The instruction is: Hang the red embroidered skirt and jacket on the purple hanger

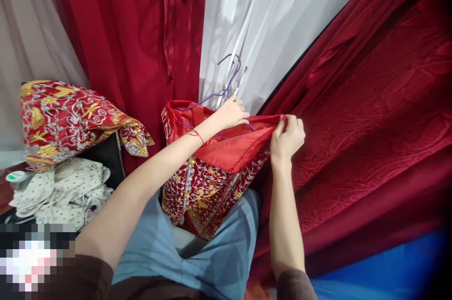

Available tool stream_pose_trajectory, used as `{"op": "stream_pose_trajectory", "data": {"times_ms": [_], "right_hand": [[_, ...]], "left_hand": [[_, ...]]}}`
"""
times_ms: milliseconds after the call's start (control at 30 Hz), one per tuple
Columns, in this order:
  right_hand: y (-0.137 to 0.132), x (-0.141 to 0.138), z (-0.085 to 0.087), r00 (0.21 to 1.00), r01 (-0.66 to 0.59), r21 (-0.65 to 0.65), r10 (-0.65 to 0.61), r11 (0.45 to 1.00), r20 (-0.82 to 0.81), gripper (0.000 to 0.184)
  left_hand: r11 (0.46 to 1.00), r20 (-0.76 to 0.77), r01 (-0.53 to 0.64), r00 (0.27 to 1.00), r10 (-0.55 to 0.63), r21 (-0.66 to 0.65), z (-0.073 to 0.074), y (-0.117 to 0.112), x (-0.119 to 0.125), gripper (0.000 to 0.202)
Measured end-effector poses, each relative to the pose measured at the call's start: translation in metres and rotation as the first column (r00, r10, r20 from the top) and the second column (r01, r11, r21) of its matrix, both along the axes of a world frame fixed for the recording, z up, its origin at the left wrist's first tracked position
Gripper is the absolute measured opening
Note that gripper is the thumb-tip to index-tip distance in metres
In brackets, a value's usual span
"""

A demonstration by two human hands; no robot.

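Observation:
A red embroidered skirt (pixel 208 182) with gold and silver patterns hangs in front of my legs, its plain red lining (pixel 231 149) showing at the wide top opening. A purple wire hanger (pixel 236 71) sits partly inside that opening, its hook upward and one shoulder at the left edge. My left hand (pixel 231 112) is closed around the hanger just below its hook; the fingers partly hide the wire. With thumb and fingers pinched, my right hand (pixel 287 137) grips the right end of the top edge and pulls it taut.
Red curtains (pixel 141 17) and white drapes (pixel 233 3) surround the spot. Another red embroidered cloth (pixel 70 121) lies on something black at the left, above a dotted white cloth (pixel 74 187). A textured red drape (pixel 370 140) is close at the right, with blue material (pixel 388 271) below.

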State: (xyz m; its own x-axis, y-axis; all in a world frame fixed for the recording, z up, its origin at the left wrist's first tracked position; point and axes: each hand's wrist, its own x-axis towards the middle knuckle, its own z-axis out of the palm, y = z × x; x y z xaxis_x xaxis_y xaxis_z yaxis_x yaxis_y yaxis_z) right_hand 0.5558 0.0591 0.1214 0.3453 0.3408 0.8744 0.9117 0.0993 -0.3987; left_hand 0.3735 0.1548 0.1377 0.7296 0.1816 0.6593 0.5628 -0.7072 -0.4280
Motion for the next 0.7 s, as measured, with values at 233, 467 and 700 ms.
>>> {"op": "stream_pose_trajectory", "data": {"times_ms": [233,467,700], "right_hand": [[-0.015,-0.033,-0.006,0.986,-0.161,-0.076,0.164,0.984,0.029,0.025],[0.029,-0.057,-0.046,0.891,-0.452,-0.223,0.427,0.863,-0.153,0.02],[0.043,-0.058,-0.058,0.835,-0.485,0.004,0.465,0.874,-0.295,0.014]], "left_hand": [[0.995,0.091,-0.06,0.994,0.067,-0.074,-0.007,-0.004,0.001,0.036],[0.999,0.1,0.026,0.995,-0.022,-0.039,-0.011,-0.022,-0.021,0.025],[0.997,0.889,-0.052,0.456,-0.032,0.063,-0.044,-0.051,-0.142,0.013]]}}
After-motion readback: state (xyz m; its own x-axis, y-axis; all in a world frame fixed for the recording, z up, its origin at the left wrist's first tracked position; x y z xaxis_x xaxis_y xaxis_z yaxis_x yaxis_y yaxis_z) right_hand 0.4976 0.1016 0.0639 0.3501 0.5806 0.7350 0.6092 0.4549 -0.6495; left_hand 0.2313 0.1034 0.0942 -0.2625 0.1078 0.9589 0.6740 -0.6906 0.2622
